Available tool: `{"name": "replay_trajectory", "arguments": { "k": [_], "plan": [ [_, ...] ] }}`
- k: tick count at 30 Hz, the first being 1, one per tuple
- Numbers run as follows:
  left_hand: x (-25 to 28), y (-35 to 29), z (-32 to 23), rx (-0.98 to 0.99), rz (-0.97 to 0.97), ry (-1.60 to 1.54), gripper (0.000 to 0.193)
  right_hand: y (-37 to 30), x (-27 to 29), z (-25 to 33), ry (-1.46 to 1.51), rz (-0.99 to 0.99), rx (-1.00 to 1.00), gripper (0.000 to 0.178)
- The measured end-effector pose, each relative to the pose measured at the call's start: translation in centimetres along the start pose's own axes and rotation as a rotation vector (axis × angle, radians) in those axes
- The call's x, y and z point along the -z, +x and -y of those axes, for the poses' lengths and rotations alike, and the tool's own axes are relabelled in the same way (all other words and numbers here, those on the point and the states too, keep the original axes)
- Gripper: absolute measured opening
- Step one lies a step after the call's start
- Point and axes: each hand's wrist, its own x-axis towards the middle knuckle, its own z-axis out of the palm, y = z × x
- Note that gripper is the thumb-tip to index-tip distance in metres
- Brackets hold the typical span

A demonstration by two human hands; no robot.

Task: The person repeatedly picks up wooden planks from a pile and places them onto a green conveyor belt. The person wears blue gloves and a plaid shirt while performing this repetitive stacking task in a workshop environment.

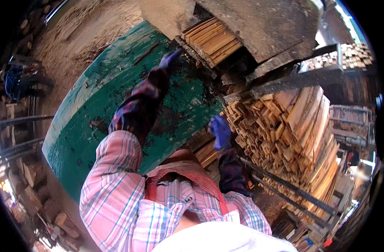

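Note:
My left hand [172, 59], in a blue-purple glove, reaches over a dirty green board [78, 113]. Its fingers look stretched out and somewhat blurred, with nothing visible in them, just short of a row of sawn wooden slats [212, 41] packed side by side in a dark-edged opening. Lower and to the right, my right hand [220, 131] wears the same kind of glove. That hand is curled into a loose fist beside a tall pile of split wood strips [271, 130], and nothing shows sticking out of it.
A worn flat surface [263, 25] lies beyond the slats. Dark metal bars [292, 84] cross above the wood pile, and thin rails [292, 191] run along its near side. Sawdust [87, 29] covers the ground at far left. Logs [36, 176] are stacked at left.

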Motion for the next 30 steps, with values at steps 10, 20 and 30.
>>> {"name": "replay_trajectory", "arguments": {
  "k": [10, 20, 30],
  "plan": [
    [1.3, 12.7, 2.1, -0.329, 0.006, 0.394, 0.048, -2.3, 3.5, -2.2, 0.007, -0.248, -0.301, 0.036],
    [3.2, 9.3, -1.9, -0.423, 0.233, 0.672, 0.05, -2.1, 2.8, -1.8, -0.055, -0.124, -0.194, 0.035],
    [8.9, 5.0, -1.8, -0.656, 0.123, 0.892, 0.053, -4.7, 0.9, -2.5, -0.063, -0.172, -0.275, 0.038]
  ]
}}
